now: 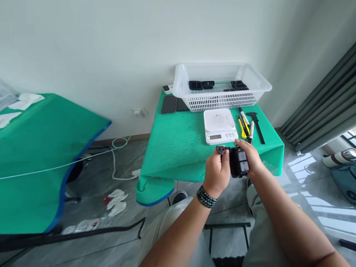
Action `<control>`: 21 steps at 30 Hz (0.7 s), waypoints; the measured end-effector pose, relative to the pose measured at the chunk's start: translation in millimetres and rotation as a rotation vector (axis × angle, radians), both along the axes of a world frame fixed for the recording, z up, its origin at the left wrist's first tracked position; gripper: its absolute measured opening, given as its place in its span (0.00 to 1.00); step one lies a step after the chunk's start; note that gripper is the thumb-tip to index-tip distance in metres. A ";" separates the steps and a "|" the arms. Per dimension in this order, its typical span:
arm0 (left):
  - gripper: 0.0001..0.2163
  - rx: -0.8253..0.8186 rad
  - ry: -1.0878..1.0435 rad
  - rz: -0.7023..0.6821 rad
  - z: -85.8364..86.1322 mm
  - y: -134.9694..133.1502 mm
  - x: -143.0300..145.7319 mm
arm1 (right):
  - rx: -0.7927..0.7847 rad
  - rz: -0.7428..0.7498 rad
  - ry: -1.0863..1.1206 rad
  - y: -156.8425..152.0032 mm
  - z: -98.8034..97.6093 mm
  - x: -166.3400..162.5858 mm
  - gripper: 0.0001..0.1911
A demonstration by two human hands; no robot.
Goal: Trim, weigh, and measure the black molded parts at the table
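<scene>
Just in front of the green-covered table, both hands are closed around a black plastic part (pixel 239 163) with blocky, ridged faces. My left hand (pixel 217 171), with a beaded bracelet at the wrist, grips its left side, the thumb on top. A small dark piece (pixel 221 149) shows at the left fingertips; whether it joins the larger part I cannot tell. My right hand (pixel 252 157) holds the right side, its fingers partly hidden. Right behind the hands lies a white digital scale (pixel 219 124) with a smudged plate.
A white plastic basket (pixel 222 101) with several black parts stands at the table's back. Right of the scale lie a yellow utility knife (pixel 242 128), markers (pixel 251 131) and a black caliper (pixel 258 126). A dark phone-like slab (pixel 168 104) lies left. A cable (pixel 91 160) crosses toward another green-covered table (pixel 41 155).
</scene>
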State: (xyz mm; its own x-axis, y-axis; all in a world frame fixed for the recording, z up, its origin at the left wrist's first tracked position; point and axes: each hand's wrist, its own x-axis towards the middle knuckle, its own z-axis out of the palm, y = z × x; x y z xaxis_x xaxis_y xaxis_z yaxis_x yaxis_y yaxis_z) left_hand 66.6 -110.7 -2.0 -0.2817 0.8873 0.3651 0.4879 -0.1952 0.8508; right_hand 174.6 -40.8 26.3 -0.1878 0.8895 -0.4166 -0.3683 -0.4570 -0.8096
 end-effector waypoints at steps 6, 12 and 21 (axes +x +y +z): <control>0.16 -0.038 0.118 -0.129 -1.9 -9.4 7.2 | -0.129 -0.080 0.136 19.8 5.2 9.3 0.16; 0.15 -0.058 0.028 -0.074 4.2 4.1 -23.1 | -0.010 0.090 0.048 -7.3 -10.2 -19.4 0.19; 0.16 -0.141 -0.064 -0.127 6.2 10.0 -41.0 | 0.093 0.147 -0.097 -6.7 -13.3 -24.1 0.28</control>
